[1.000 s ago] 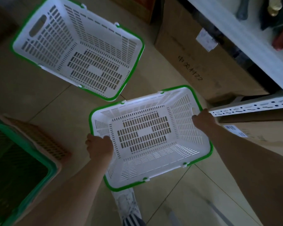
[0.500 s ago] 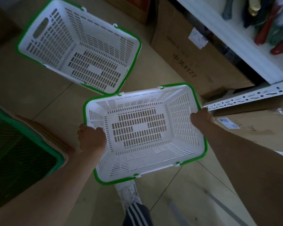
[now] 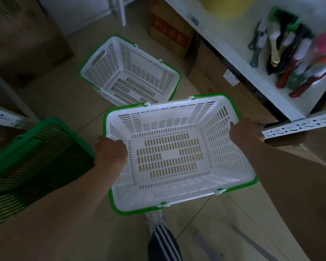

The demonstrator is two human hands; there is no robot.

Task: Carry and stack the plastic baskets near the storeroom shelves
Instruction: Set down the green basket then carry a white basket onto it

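I hold a white slotted plastic basket with a green rim [image 3: 169, 153] above the floor, open side up. My left hand [image 3: 110, 152] grips its left end wall and my right hand [image 3: 246, 129] grips its right end at the handle hole. A second white basket with a green rim [image 3: 130, 72] stands on the tiled floor just beyond it, its near edge hidden behind the held basket's far rim.
A green basket [image 3: 32, 159] sits at the left by my forearm. Cardboard boxes [image 3: 169, 32] line the floor under a white shelf [image 3: 243, 59] carrying brushes [image 3: 294, 53] at the right. A perforated shelf rail [image 3: 299, 125] juts out near my right hand. My shoe [image 3: 156, 219] is below.
I have walked forward with the held basket; it now overlaps the near edge of the floor basket. The shelf with brushes has come further into view.
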